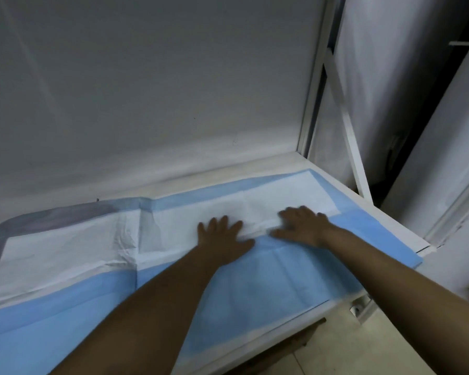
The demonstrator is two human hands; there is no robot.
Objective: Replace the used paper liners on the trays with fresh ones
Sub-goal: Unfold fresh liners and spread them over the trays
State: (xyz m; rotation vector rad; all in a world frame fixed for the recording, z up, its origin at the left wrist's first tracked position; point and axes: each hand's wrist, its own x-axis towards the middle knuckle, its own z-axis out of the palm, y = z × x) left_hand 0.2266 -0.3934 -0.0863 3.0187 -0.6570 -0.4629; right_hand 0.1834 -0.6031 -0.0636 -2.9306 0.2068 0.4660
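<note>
Hands lay flat on a blue and white liner (65, 253) spread across a white tray (385, 212) that ran from the lower left toward the right corner. The left hand (222, 239) pressed palm down with its fingers straight and spread, on the line where the liner's white middle met its blue border. The right hand (301, 223) lay just beside it to the right, also palm down with fingers extended, though it was blurred and the fingertips were hard to make out; neither hand gripped anything. Between the two hands the white paper was bunched into a small ridge. The liner's blue near edge hung slightly past the tray's front rim, and its right corner reached toward the tray's right end. Further left the sheet showed creases and fold lines, and its far left part lay in shadow. Behind the tray stood a plain grey wall (146, 90). A white metal frame (314, 85) rose at the tray's right back corner. Pale floor (363, 347) showed below the tray's front edge.
</note>
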